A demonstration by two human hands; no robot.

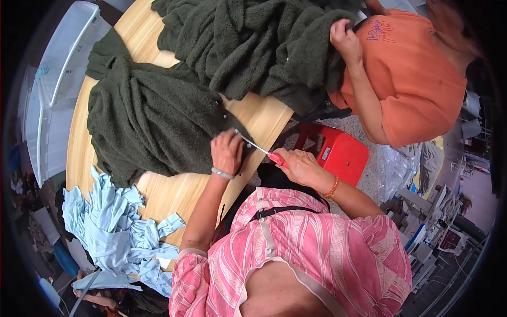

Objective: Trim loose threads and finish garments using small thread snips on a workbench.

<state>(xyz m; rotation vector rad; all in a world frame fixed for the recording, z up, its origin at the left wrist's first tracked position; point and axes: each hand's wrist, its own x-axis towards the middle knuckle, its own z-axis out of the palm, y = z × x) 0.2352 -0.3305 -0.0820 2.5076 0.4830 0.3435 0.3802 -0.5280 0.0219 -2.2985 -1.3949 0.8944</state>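
A dark green fuzzy garment (153,116) lies bunched on the table, with small shiny buttons (225,117) along its near right edge. My left hand (228,152) has its fingers curled at that edge, pinching the cloth; the fingertips are partly blurred. In my right hand (303,168) is a red-handled tool (277,159) with a thin metal shaft. The shaft slants up to the left, and its tip is by my left fingers and a button. The exact form of the tip is too small to make out.
The curved wooden table (169,193) also carries another dark green fuzzy garment (248,47), gripped by a co-worker's hand (347,42). Light blue cloth pieces (108,222) are heaped at the left. A red plastic stool (343,153) stands beyond my right hand. A translucent bin (71,58) stands at the far left.
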